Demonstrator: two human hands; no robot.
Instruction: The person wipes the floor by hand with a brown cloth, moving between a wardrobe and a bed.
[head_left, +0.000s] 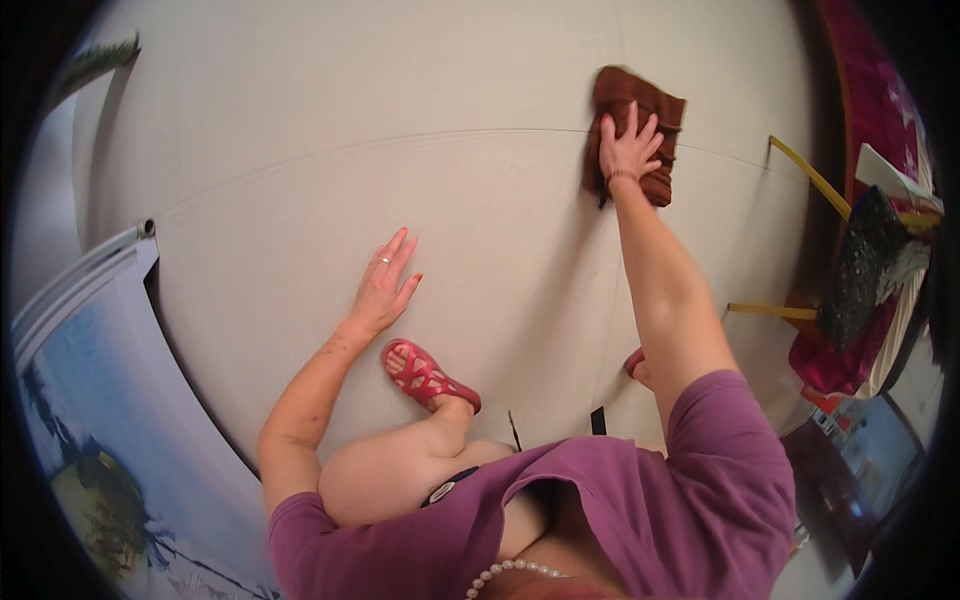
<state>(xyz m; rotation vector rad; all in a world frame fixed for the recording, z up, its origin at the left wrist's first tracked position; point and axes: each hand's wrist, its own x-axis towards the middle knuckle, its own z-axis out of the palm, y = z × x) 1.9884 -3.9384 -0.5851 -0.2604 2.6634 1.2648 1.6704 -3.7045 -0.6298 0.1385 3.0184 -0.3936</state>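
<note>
My right hand (632, 150) presses flat, fingers spread, on a folded brown cloth (626, 86) that lies on the pale floor (480, 195). The cloth is bunched into ridges beneath and beside the fingers. A thin bracelet circles that wrist. My left hand (384, 283) is held empty over the floor, fingers apart, with a ring on one finger. Closest to it is my left foot in a red openwork sandal (424, 375). The other red sandal (634, 361) is mostly hidden behind my right arm.
A panel with a landscape picture (112, 420) and a pale frame stands at the left. On the right is a seat with a dark speckled cover (859, 270) and yellow legs (810, 176). Magenta fabric (870, 82) hangs behind it. A screen (881, 442) is farther down the right side.
</note>
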